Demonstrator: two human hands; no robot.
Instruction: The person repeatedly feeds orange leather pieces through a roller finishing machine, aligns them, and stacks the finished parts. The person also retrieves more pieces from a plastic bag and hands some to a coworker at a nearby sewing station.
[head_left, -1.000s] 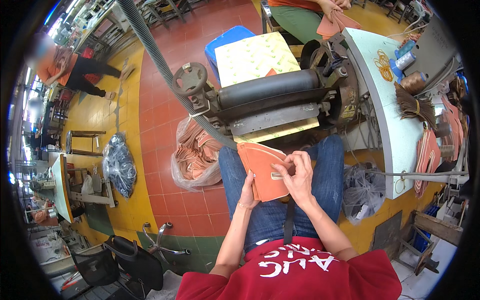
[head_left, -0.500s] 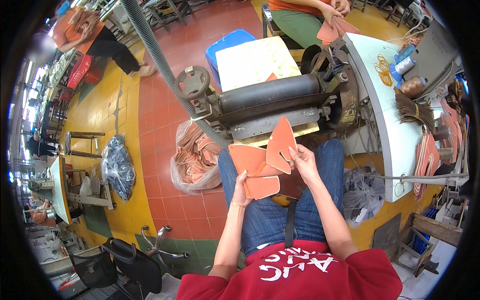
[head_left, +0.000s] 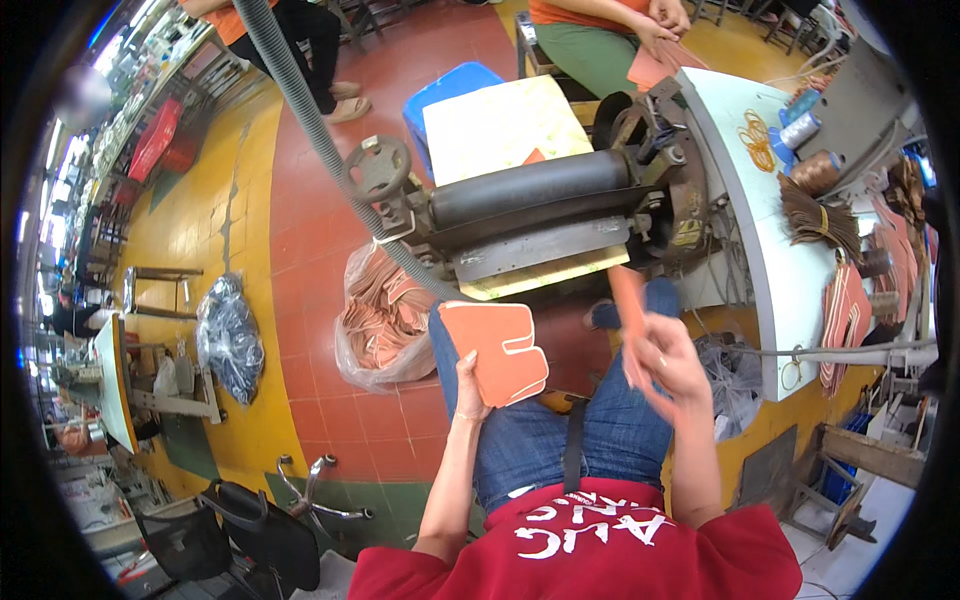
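My left hand (head_left: 469,388) holds a stack of flat orange cut pieces (head_left: 497,352) over my left thigh, thumb on top. The pieces have pale edges and a slot on the right side. Off to the right, my right hand (head_left: 668,358) is raised above my other thigh, fingers closed on a single orange cut piece (head_left: 628,298). That piece is seen nearly edge-on and smeared by motion. In front of my knees stands a roller machine with a dark roller (head_left: 532,188) and a metal plate (head_left: 542,250). An orange tip (head_left: 535,157) shows behind the roller.
A clear bag of orange pieces (head_left: 385,318) sits on the floor at left. A grey hose (head_left: 300,95) crosses toward the machine. Thread spools (head_left: 800,130) stand on a white table (head_left: 745,185) at right. A co-worker in green trousers (head_left: 592,60) handles orange pieces beyond.
My right hand has moved right, taking one orange piece away from the stack. The left hand's stack now lies flatter and more together. A standing person at upper left has moved right.
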